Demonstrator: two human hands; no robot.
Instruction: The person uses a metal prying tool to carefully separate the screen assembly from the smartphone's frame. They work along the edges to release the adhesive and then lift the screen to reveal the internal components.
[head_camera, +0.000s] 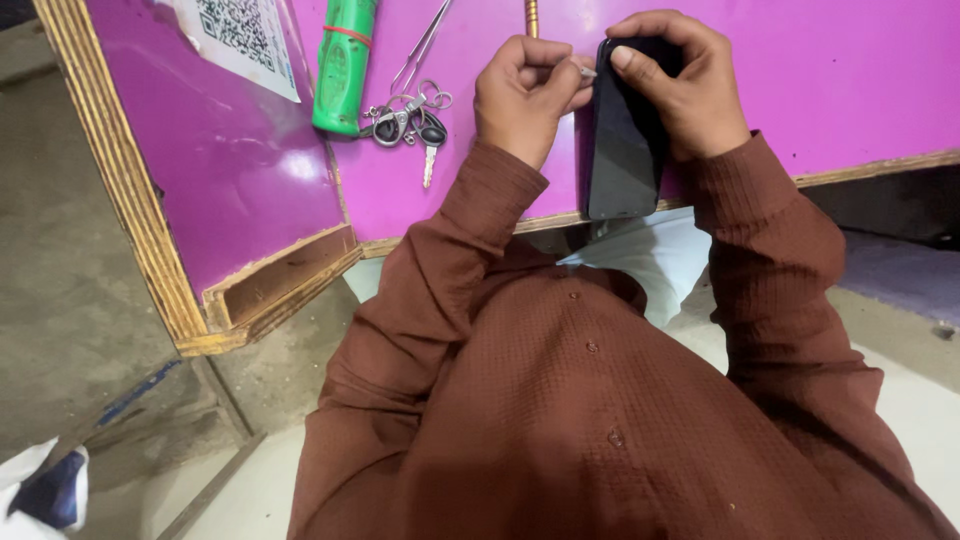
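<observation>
Head view, looking straight down: nearest is the brown shirt (590, 400), both sleeves reaching away to the purple table (850, 90). At the table's near edge stands the dark phone (622, 150), propped on its long side, its near end hanging just past the wooden trim. The right hand (690, 85) wraps the phone's far end, fingers curled over the top and thumb pressed on its face. The left hand (525, 92) is closed into a near fist, thumb and forefinger pinching a small thin tool (584, 71) whose tip meets the phone's upper left edge, right beside the right thumb.

Risk here, as I read it: that tip sits close to the thumb, so a slip off the edge could jab skin or scratch the glass. And with the phone's near end unsupported, a hard push could tip it off the table.

Further left, a bunch of keys (408, 118) lies flat, touching the end of metal tweezers (422, 45), with a green cylinder (344, 62) just beside them. Far left, a printed paper sheet (240, 40). At the far edge, a brass-coloured rod (532, 16) pokes in above the left hand
</observation>
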